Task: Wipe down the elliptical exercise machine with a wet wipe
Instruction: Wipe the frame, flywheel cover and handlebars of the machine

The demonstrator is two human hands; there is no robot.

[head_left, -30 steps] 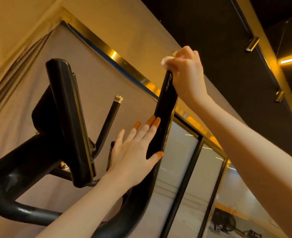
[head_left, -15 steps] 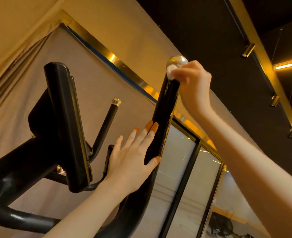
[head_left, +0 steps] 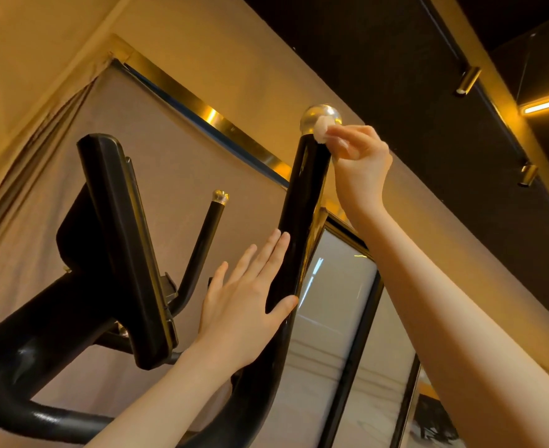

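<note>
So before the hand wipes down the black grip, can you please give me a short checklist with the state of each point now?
1. Wet wipe pinched in right hand: ok.
2. Wipe touching the silver cap at the top of the near handle: ok.
3. Left hand flat against the handle to steady it: ok.
4. Path down the grip free: not ok, left hand lies on it.
5. Wipe wet enough: cannot tell.
</note>
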